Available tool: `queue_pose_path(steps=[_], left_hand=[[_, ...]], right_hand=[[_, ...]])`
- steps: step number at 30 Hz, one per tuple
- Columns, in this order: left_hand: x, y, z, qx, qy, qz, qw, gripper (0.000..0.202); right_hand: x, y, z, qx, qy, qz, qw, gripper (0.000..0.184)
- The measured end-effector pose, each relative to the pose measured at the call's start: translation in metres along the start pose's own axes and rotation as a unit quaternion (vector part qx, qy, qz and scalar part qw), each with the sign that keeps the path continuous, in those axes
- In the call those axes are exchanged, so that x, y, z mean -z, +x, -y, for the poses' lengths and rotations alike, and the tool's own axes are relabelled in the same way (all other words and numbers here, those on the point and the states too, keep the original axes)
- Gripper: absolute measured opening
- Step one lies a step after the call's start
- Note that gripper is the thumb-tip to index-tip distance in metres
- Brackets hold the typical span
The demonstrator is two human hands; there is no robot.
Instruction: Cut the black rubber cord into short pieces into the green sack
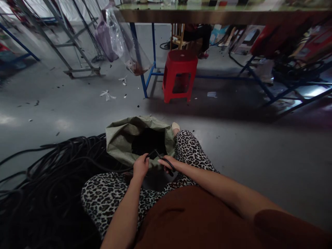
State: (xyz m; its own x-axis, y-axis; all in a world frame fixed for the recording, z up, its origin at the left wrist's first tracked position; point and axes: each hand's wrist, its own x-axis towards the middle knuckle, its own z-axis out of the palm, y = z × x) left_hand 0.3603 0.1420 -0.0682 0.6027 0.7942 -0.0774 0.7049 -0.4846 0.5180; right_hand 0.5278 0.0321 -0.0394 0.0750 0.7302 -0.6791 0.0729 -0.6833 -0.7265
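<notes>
My left hand (pixel 140 166) is closed around a thin black cable (pixel 153 153) just in front of an open green sack (pixel 121 138). My right hand (pixel 168 164) is closed on a black tool with looped handles (pixel 169 164), which looks like scissors, its tip meeting the cable. Both hands hover over my lap, between knees in leopard-print trousers (pixel 189 148). The sack's dark mouth (pixel 149 140) shows black contents that I cannot make out.
A big tangle of black cable (pixel 38 180) lies on the grey floor at my left. A red plastic stool (pixel 179 74) stands ahead beside a blue-legged workbench (pixel 223 14). A clear plastic bag (pixel 124 38) hangs from the bench; metal racks (pixel 75 45) stand at left.
</notes>
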Motion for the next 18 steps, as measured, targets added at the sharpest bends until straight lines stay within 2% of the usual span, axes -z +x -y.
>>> queue_pose_path(steps=[18], left_hand=[[-0.0036,-0.0033,-0.007,-0.011,-0.009,0.033,0.999,0.033]], right_hand=[[0.0,-0.0029,0.006,-0.013,-0.016,-0.019,1.0,0.027]])
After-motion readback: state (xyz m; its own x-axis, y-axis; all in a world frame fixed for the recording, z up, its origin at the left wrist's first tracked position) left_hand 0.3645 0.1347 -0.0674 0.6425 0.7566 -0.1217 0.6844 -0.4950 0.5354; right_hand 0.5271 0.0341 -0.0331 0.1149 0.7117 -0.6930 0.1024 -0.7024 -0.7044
